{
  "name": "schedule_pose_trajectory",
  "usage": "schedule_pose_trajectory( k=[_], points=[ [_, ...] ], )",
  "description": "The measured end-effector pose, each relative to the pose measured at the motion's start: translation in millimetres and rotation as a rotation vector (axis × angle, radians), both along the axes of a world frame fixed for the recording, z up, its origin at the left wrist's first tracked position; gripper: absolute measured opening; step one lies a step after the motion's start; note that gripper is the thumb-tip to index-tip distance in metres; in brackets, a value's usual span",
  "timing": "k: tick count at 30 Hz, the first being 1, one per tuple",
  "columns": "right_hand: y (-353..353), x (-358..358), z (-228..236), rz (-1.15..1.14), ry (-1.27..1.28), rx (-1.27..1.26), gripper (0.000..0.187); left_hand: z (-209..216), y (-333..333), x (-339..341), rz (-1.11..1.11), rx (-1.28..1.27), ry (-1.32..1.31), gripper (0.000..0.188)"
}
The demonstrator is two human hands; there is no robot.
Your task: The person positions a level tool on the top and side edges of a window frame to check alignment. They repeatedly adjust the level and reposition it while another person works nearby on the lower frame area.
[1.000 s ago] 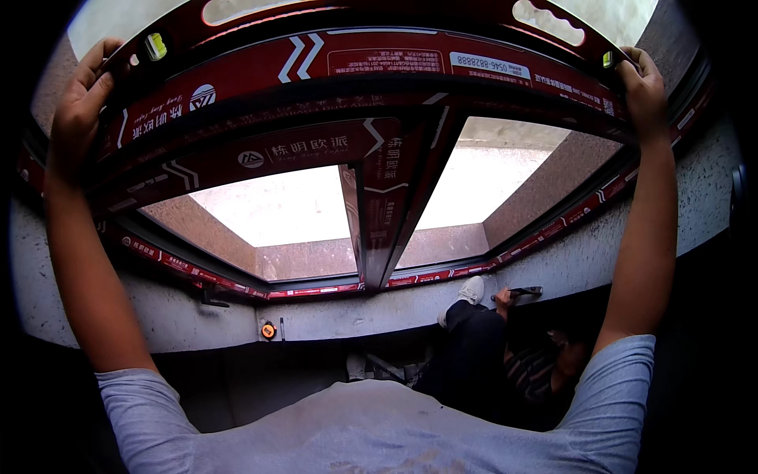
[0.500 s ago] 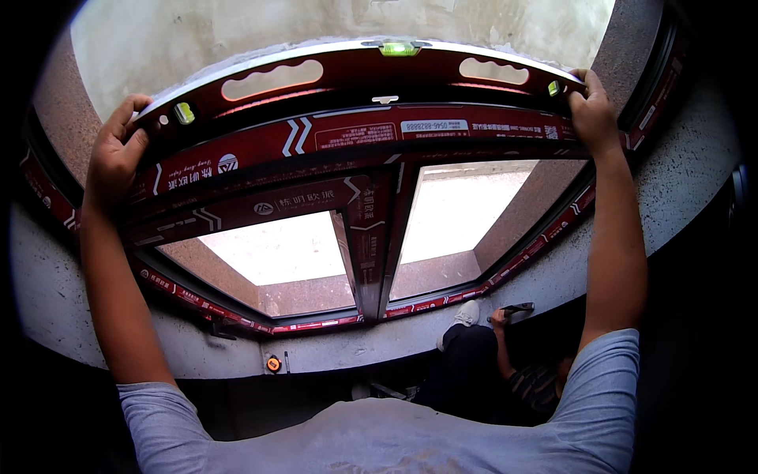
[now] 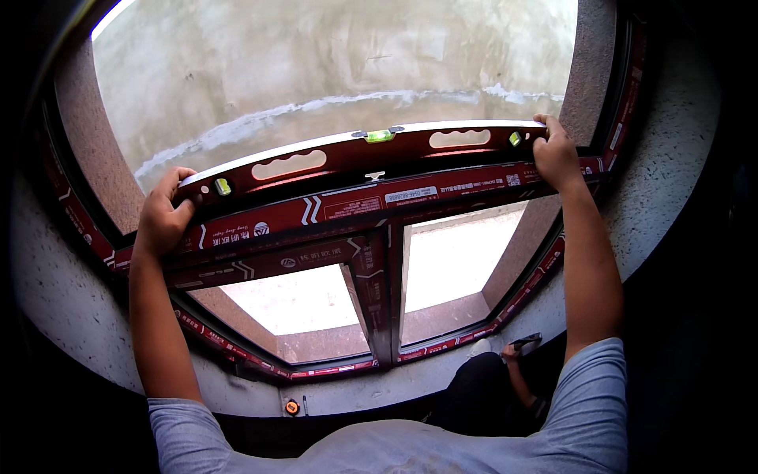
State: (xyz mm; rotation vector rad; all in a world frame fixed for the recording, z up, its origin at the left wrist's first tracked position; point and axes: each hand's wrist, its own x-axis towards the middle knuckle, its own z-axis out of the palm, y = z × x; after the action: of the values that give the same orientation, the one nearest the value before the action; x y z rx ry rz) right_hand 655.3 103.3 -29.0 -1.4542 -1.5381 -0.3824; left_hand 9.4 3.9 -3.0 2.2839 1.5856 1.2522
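Note:
A long dark red spirit level [image 3: 391,153] lies along the horizontal crossbar [image 3: 355,205] of a window frame wrapped in red printed film. Its green middle vial [image 3: 380,136] faces up, and a smaller vial shows near each end. My left hand [image 3: 163,215] grips the left end, thumb on the near side and fingers over the top edge. At the opposite end, my right hand [image 3: 557,156] is closed around the level in the same way. Both arms are stretched forward. The fingertips behind the level are partly hidden.
Below the crossbar are two glazed panes [image 3: 458,268]. An orange and black tape measure [image 3: 292,408] and a thin dark stick [image 3: 305,405] lie on the grey sill [image 3: 347,392]. A crouching person's hand [image 3: 512,354] holds a dark tool [image 3: 527,340] at lower right. A plastered wall [image 3: 339,55] stands beyond.
My view has tilted upward, so the level, hands and frame sit lower in the picture and more wall shows. Both hands keep their hold on the level's ends.

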Motion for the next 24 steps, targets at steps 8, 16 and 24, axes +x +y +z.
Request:
schedule_pose_trajectory(
  k=[8,16,24],
  points=[
    [-1,3,1,-0.100,-0.071,-0.017,0.040,1,2,1,0.010,0.000,0.028,0.019],
    [-10,-12,9,-0.131,0.001,-0.124,0.040,3,-2,2,-0.011,-0.033,0.007,0.016],
    [-5,-6,7,-0.165,-0.004,-0.165,0.049,3,-1,5,-0.033,-0.039,-0.025,0.015]
  ],
)
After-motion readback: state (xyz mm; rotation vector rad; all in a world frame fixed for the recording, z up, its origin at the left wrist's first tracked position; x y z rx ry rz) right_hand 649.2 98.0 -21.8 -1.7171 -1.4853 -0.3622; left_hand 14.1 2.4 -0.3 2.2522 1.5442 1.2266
